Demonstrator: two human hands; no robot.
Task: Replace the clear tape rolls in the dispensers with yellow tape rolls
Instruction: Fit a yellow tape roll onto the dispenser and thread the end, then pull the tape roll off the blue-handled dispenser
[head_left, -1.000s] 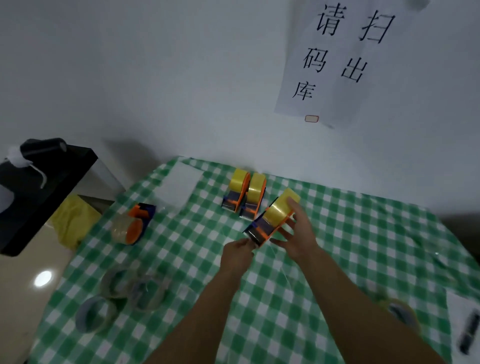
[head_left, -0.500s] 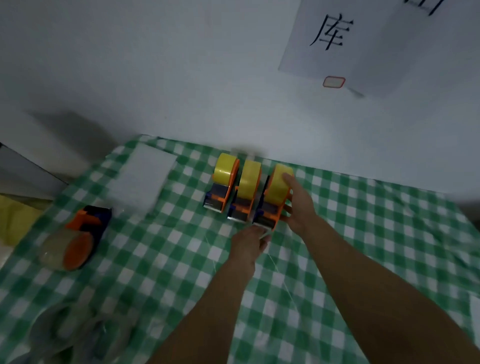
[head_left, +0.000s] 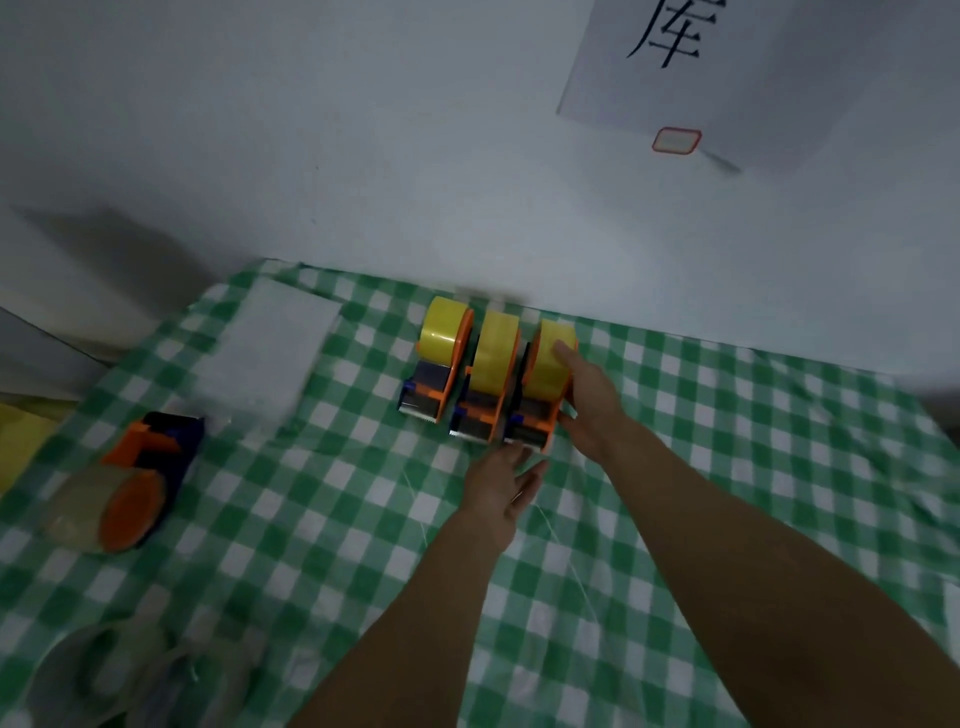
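Three orange-and-blue dispensers stand side by side near the wall, each with a yellow tape roll: the left dispenser (head_left: 439, 358), the middle dispenser (head_left: 488, 379) and the right dispenser (head_left: 540, 384). My right hand (head_left: 587, 400) holds the right dispenser, fingers on its yellow roll and thumb at its base. Just in front of that dispenser my left hand (head_left: 501, 480) lies with fingers relaxed, its fingertips at the cutter end. At the far left a fourth dispenser (head_left: 135, 483) lies on its side with a clear roll in it.
A green-and-white checked cloth (head_left: 727, 441) covers the table. Loose clear tape rolls (head_left: 119, 675) lie at the bottom left. A white sheet (head_left: 270, 358) lies at the back left. The wall with a paper sign (head_left: 701, 67) is close behind the dispensers.
My right hand has carried the third yellow-roll dispenser from the air down beside the other two. The left hand's fingers have loosened from its front end. The view moved closer.
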